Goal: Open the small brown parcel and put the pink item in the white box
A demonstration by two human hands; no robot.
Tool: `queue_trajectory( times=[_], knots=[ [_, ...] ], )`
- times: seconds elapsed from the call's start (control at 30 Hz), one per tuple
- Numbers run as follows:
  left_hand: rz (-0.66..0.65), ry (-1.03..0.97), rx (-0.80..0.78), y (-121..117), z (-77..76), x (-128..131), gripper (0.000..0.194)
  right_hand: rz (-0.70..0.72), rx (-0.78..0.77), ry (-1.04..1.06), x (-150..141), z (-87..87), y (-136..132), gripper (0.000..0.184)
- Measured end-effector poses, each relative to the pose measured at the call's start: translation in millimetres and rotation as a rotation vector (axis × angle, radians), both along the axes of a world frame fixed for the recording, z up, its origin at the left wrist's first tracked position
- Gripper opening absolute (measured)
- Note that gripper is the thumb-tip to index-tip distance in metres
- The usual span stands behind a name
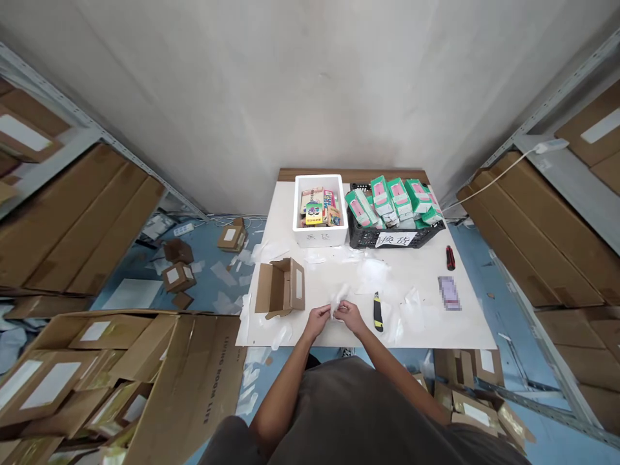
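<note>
Near the front edge of the table, my left hand (318, 320) and my right hand (349, 314) come close together. Between their fingertips they pinch a crumpled piece of thin white wrapping (340, 294); whether something is inside it I cannot tell. To the left of my hands an open small cardboard box (293, 287) lies with its opening toward the left. A yellow and black utility knife (378, 312) rests to the right of my right hand, apart from it.
A white foam box (320, 239) of small colourful packs and a black crate (361, 239) of green-and-pink boxes stand at the back. A red cutter (450, 258) and a blurred phone-like item (449, 294) lie right. White scraps litter the table (436, 329). A big carton (208, 381) stands left.
</note>
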State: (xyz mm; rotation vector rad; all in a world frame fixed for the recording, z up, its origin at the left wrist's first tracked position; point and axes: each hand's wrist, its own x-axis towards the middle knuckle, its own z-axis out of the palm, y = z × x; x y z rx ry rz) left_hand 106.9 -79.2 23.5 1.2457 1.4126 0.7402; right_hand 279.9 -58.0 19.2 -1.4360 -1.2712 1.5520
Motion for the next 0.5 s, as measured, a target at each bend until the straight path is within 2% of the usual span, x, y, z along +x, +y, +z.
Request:
queue_trajectory(
  times=[0.07, 0.13, 0.2, 0.27, 0.3, 0.37, 0.43, 0.5],
  knots=[
    [0.021, -0.223, 0.05, 0.3, 22.8, -7.1, 0.047, -0.093, -0.049, 0.144, -15.4, 26.5, 9.1, 0.037],
    [0.109, -0.266, 0.113, 2.3, 44.1, -32.0, 0.05, -0.213, -0.036, 0.228, -32.2, 51.0, 19.5, 0.048],
    [0.248, -0.175, 0.194, 4.6, 61.8, -73.6, 0.045, -0.277, 0.011, 0.29, -54.8, 71.8, 31.8, 0.061],
    [0.348, 0.037, 0.251, 5.8, 73.8, -122.8, 0.039, -0.29, 0.049, 0.309, -88.2, 86.8, 45.9, 0.065],
    [0.34, 0.168, 0.268, 5.7, 77.2, -146.3, 0.036, -0.29, 0.062, 0.294, -109.4, 91.3, 53.4, 0.062],
    [0.23, 0.408, 0.265, 4.2, 79.1, -183.7, 0.033, -0.283, 0.086, 0.209, -158.3, 93.1, 68.4, 0.05],
    [0.063, 0.571, 0.22, 1.1, 75.4, -204.5, 0.035, -0.254, 0.121, 0.05, -207.5, 85.6, 81.5, 0.037],
    [-0.077, 0.662, 0.16, -3.3, 67.9, -210.9, 0.037, -0.174, 0.152, -0.167, -246.5, 70.9, 89.4, 0.026]
  ],
)
